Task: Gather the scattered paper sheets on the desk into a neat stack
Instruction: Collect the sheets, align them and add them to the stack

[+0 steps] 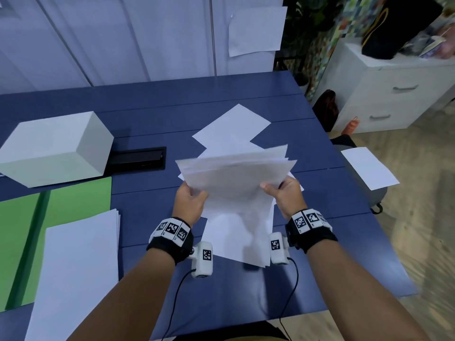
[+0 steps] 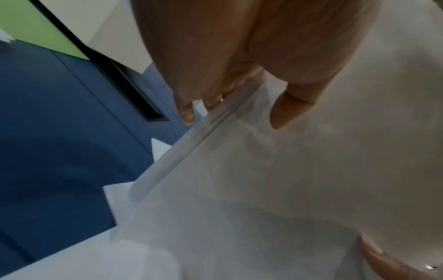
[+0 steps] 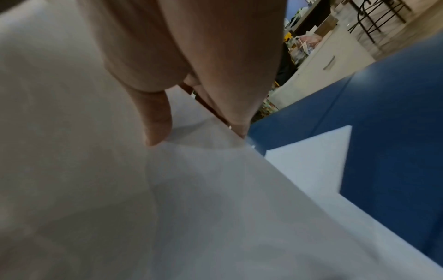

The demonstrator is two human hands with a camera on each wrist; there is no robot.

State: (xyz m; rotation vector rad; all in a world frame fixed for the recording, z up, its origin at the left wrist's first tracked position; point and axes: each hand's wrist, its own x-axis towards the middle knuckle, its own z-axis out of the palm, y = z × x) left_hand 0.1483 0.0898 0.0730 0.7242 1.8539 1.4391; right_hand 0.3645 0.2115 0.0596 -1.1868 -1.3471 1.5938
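A bundle of white paper sheets (image 1: 235,178) is held tilted above the blue desk (image 1: 152,112), its far edges fanned and uneven. My left hand (image 1: 190,196) grips its left edge, thumb on top and fingers underneath. My right hand (image 1: 283,190) grips the right edge the same way. In the left wrist view the bundle (image 2: 275,180) fills the right side, with the sheet edges layered under my thumb (image 2: 284,111). The right wrist view shows my thumb (image 3: 158,121) pressed on the bundle (image 3: 191,199). More loose sheets (image 1: 232,125) lie on the desk beyond and below the bundle.
A neat paper stack (image 1: 81,262) lies at the near left on a green folder (image 1: 22,232). A white box (image 1: 53,147) and a black cable slot (image 1: 139,158) sit at the left. One sheet (image 1: 369,171) lies off the desk's right edge. White drawers (image 1: 384,92) stand at the far right.
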